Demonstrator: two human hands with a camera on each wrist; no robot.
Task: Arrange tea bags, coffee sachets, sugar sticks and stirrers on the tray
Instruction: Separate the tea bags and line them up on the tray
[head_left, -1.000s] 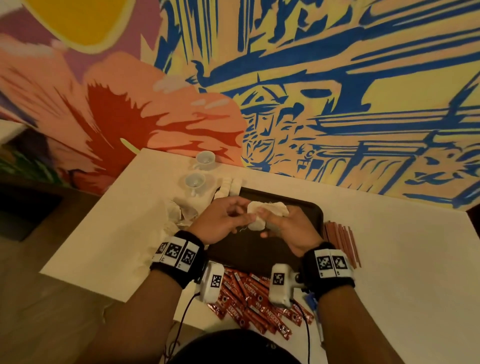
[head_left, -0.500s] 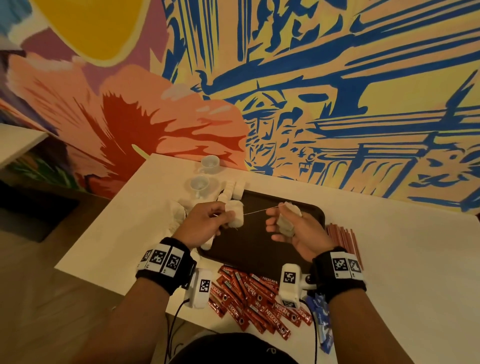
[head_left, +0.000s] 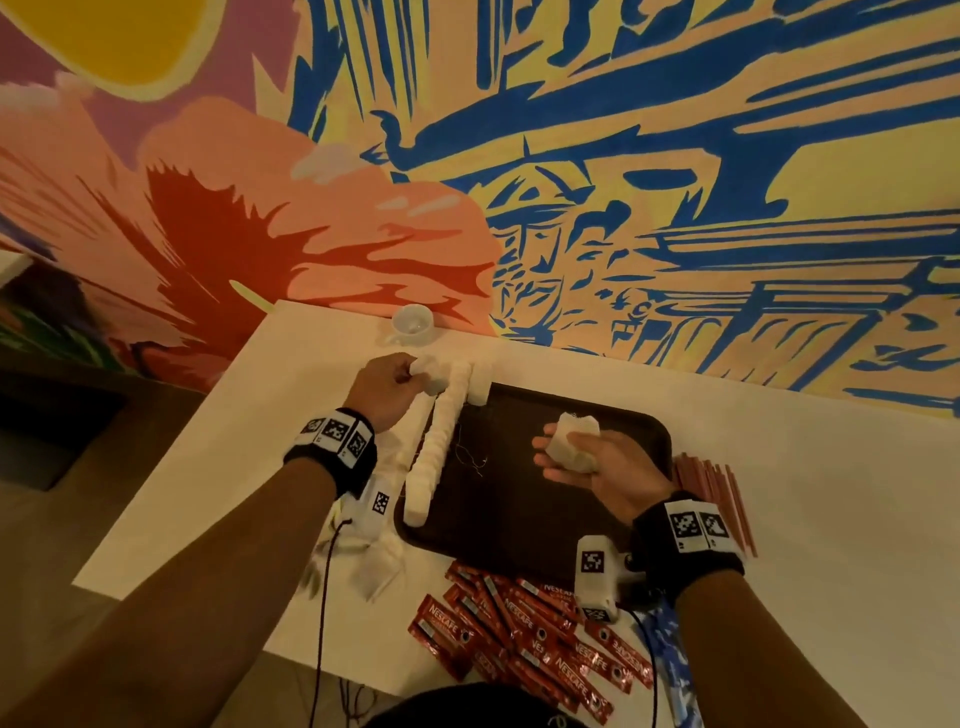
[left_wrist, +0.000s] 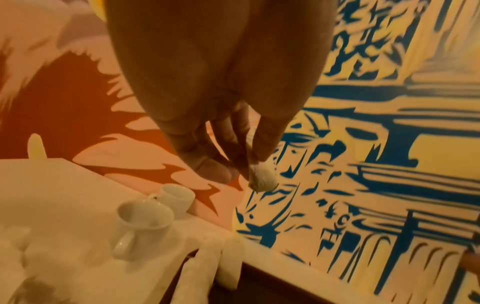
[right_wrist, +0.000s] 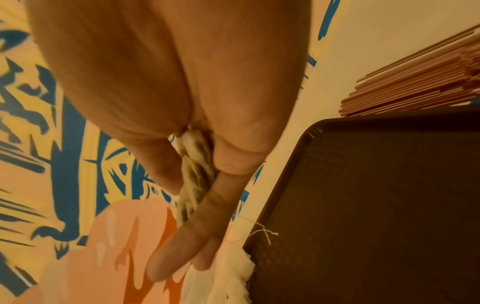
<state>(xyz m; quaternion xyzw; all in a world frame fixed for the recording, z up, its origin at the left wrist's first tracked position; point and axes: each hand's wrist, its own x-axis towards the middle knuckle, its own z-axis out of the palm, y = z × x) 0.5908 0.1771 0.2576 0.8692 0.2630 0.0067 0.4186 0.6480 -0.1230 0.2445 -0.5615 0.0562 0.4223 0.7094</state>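
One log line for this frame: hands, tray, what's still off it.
left hand: pinches tea bag | right hand: holds tea bags above tray | off tray: sachets, stirrers

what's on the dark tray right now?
On the dark brown tray: a long row of white tea bags along its left edge, plus loose thread. The right hand, holding more white tea bags, hides the tray surface beneath it.
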